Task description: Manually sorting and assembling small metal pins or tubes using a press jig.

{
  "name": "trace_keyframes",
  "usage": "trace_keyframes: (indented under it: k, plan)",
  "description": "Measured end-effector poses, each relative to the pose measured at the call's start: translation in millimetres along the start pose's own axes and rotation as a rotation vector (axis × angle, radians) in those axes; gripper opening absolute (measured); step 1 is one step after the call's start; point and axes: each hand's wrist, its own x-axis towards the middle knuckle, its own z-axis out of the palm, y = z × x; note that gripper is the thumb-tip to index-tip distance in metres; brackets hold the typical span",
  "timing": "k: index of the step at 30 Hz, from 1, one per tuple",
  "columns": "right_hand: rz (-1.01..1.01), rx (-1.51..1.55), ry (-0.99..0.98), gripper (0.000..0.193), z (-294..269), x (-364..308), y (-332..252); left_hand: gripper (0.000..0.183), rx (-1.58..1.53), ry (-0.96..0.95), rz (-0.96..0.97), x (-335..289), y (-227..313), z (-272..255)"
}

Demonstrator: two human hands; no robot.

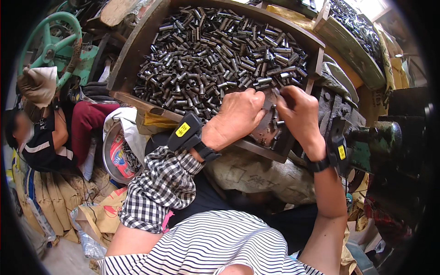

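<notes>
A wooden tray (137,101) holds a deep heap of short dark metal tubes (220,50). My left hand (238,117) is over its near side, fingers curled inward, their tips mostly hidden behind the hand. To its right my right hand (297,114) is closed in a pinch at the edge of the heap. A small dark piece shows by those fingertips, too unclear to name. Between and below the hands, a few loose metal tubes (277,123) lie on the tray's bare corner. Both wrists wear black straps, and a checked sleeve covers my left forearm.
A metal basin (108,153) with a bag and metal pieces stands at left, near a seated person (46,133). A green handwheel (50,48) rises behind. Machinery (380,140) crowds the right side. Another wooden box (353,48) of metal pieces is at far right.
</notes>
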Motion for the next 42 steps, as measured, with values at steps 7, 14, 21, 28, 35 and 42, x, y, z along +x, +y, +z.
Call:
trace_keyframes:
  k: [7,14,21,28,35,42]
  plan:
    - [0.548,0.725,-0.040,0.013,-29.0,-62.0,-19.3,0.022,0.159,-0.092,-0.009,11.6,0.1,20.0]
    - [0.718,1.022,0.042,0.015,-23.1,-75.2,-8.0,0.025,-0.613,-0.208,-0.056,17.8,6.8,11.3]
    - [0.704,1.273,0.010,0.020,-20.6,-76.8,-5.2,0.019,-1.188,-0.468,-0.360,13.7,18.1,2.4]
    - [0.674,1.226,-0.058,0.020,-23.4,-75.4,-7.8,0.021,-1.181,-0.470,-0.342,11.9,18.3,1.5]
    - [0.658,1.018,-0.086,0.016,-23.0,-76.1,-10.0,0.021,-1.227,-0.459,-0.385,8.7,23.3,0.9]
    - [0.561,0.795,-0.196,0.013,-37.3,-69.4,-7.4,0.021,-1.365,-0.426,-0.426,0.1,19.7,2.6]
